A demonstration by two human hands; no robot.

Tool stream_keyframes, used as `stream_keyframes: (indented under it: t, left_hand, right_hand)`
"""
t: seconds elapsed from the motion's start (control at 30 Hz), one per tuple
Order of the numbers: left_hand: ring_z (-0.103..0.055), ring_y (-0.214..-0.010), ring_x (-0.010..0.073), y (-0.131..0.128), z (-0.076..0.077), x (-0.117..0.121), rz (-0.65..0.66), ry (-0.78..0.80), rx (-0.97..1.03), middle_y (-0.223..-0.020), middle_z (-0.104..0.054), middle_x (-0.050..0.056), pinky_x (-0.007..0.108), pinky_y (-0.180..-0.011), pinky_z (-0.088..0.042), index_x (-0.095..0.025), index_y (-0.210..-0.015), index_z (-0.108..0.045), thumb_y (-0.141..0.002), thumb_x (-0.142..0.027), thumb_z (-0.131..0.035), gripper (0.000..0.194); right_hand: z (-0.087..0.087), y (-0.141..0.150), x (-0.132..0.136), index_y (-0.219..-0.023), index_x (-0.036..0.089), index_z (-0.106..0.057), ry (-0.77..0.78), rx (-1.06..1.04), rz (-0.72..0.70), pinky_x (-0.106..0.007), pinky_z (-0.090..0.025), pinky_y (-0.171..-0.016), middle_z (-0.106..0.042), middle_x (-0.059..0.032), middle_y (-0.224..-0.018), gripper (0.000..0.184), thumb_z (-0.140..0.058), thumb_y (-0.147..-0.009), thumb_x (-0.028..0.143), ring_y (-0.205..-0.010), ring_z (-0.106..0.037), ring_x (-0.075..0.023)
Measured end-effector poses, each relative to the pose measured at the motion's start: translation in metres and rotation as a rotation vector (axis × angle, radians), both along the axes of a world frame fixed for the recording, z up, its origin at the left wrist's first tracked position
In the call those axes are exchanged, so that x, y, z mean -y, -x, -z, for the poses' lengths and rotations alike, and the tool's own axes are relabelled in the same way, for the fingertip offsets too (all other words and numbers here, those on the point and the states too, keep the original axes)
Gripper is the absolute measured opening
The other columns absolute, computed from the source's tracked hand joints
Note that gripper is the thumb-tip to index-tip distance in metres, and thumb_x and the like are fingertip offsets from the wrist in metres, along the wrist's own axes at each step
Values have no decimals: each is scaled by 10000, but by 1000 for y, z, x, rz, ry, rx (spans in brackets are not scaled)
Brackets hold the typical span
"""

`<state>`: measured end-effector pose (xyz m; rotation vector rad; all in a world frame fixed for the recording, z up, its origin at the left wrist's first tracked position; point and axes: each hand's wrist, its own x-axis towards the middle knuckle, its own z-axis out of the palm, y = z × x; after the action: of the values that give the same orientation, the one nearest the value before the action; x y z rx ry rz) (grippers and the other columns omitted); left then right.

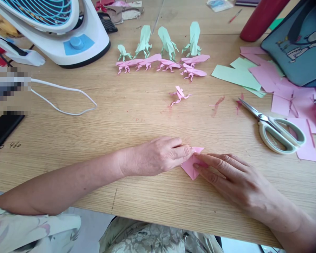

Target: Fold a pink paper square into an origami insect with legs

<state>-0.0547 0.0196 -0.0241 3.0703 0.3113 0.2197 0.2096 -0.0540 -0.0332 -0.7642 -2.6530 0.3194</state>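
Observation:
A small piece of folded pink paper lies on the wooden desk before me, one point towards me. My left hand has its fingers closed on the paper's upper left part. From the other side, my right hand grips it, with the index fingertip near the left fingers and the thumb on the lower right face. Both hands cover part of the folds. Beyond them sits a small pink origami figure with thin bent legs. Farther back stand several pink origami figures and several green origami figures.
Scissors lie at right, beside loose pink paper sheets and green paper sheets. A blue pouch and a red cylinder are behind them. At left are a white fan, a white cable and a black object.

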Motion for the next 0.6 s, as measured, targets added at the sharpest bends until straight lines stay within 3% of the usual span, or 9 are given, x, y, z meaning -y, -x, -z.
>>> stream_keyframes:
  t: [0.6]
  left_hand:
    - [-593, -922, 160, 1, 1, 2, -20, -24, 35, -1306, -636, 119, 298, -822, -554, -78, -1380, -494, -998, -84, -436, 387]
  right_hand:
    - [-1, 3, -1, -1222, 50, -630, 21, -6, 20, -445, -531, -876, -592, -235, -1332, 316, -435, -974, 68, -1178, -572, -312]
